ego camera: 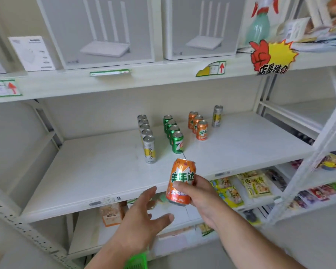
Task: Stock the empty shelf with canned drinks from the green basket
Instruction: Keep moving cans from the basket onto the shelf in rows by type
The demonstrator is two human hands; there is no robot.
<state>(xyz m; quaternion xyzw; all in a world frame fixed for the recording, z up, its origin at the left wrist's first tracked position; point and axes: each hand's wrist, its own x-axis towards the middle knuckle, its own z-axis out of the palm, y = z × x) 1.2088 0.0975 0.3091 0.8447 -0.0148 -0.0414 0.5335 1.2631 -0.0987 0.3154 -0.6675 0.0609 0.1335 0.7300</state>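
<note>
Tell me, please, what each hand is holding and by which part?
The right hand grips an orange can around its lower body. The left hand is open, holding nothing.

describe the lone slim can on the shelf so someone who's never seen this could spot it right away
Find the wide white middle shelf, below the router boxes. Three rows of cans run front to back; go to the row of orange cans on the right. Just right of its far end stands the lone slim can, silver with a yellow band, the only can not in a row.
</note>
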